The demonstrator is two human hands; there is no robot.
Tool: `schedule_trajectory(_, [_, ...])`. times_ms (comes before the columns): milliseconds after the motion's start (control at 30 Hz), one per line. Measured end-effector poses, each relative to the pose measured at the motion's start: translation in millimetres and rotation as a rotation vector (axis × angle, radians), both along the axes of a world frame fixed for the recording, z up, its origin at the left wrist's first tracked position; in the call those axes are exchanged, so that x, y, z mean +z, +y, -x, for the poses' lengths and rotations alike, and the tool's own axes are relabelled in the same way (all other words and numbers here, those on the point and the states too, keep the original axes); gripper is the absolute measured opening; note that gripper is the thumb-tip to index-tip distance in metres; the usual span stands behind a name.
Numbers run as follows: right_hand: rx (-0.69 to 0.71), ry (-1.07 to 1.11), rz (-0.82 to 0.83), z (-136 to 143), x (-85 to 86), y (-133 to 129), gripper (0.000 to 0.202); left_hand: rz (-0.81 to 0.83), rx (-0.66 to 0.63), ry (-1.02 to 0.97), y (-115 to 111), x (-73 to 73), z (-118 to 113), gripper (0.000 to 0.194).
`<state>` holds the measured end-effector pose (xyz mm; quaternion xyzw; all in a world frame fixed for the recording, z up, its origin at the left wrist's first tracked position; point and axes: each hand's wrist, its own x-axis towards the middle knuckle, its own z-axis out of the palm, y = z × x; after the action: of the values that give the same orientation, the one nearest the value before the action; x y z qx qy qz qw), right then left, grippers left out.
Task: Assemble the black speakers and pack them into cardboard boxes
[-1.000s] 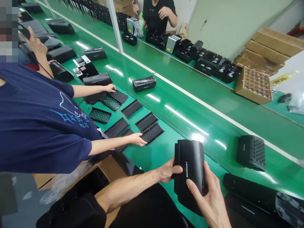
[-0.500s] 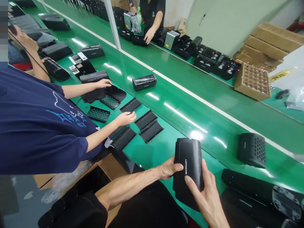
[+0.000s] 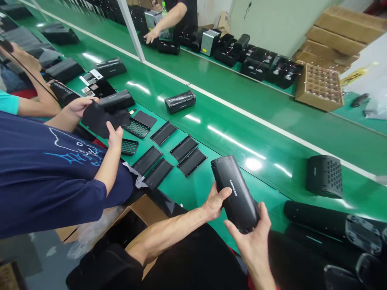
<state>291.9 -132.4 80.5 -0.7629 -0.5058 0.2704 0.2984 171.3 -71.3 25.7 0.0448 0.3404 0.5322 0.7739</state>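
Observation:
A black MERKURY speaker housing (image 3: 236, 197) is held up at a tilt over the near edge of the green bench, its lettered side facing me. My left hand (image 3: 216, 201) grips its left side, with the thumb pressed beside the lettering. Around the lower right end curls my right hand (image 3: 254, 229), thumb apart at the bottom corner and fingers partly hidden behind the housing. Closest on the right lie more black speaker housings (image 3: 314, 219), some showing open oval ends.
A co-worker on my left holds a black sheet (image 3: 102, 119); black panels (image 3: 184, 148) and grilles (image 3: 137, 127) lie before them. Speaker housings stand on the green belt (image 3: 242, 121), one nearby (image 3: 325, 176). Across it are a divided carton (image 3: 320, 86) and another person's arm (image 3: 169, 20).
My hands have tipped the speaker housing so its top leans left, and my right hand has slid to its lower end. The co-worker has lifted a black sheet. The far person's arm moved left.

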Motion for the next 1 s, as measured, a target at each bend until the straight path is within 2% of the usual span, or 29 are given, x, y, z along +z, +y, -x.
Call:
schedule_trajectory(33, [-0.055,0.003,-0.034,3,-3.8,-5,0.117,0.024,0.008,0.026,-2,-2.1,0,0.09])
schedule_trajectory(100, [-0.106,0.03,-0.037,0,-5.0,-13,0.104,0.052,-0.087,0.061,-5,-6.3,10,0.094])
schedule_trajectory(200, [-0.042,0.094,0.062,-23,8.0,-27,0.091,0.023,-0.271,0.129,0,-6.6,51,0.099])
schedule_trajectory(267, [0.008,0.165,0.149,-40,19.9,-41,0.087,-0.081,-0.371,0.209,7,0.1,85,0.1])
schedule_trajectory(333, [0.037,0.245,0.213,-51,28.7,-58,0.085,-0.21,-0.551,0.273,11,10.3,111,0.103])
schedule_trajectory(433, [0.038,0.335,0.252,-55,32.7,-79,0.078,-0.325,-0.773,0.358,4,22.5,127,0.102])
schedule_trajectory(533, [0.028,0.441,0.289,-51,27.4,-91,0.077,-0.346,-0.771,0.476,-15,23.5,127,0.097])
schedule_trajectory(667, [0.04,0.618,0.388,-51,11.6,-94,0.082,-0.3,-0.738,0.565,-33,19.7,129,0.09])
schedule_trajectory(833, [0.076,0.555,0.338,-54,-10.3,-102,0.093,-0.302,-0.84,0.632,-37,28.2,140,0.1])
schedule_trajectory(933, [0.009,0.577,0.317,-49,-18.4,-107,0.084,-0.262,-0.734,0.676,-42,26.4,137,0.098])
schedule_trajectory(1000, [-0.067,0.685,0.327,-45,-22.5,-103,0.078,-0.203,-0.675,0.701,-44,19.9,131,0.092])
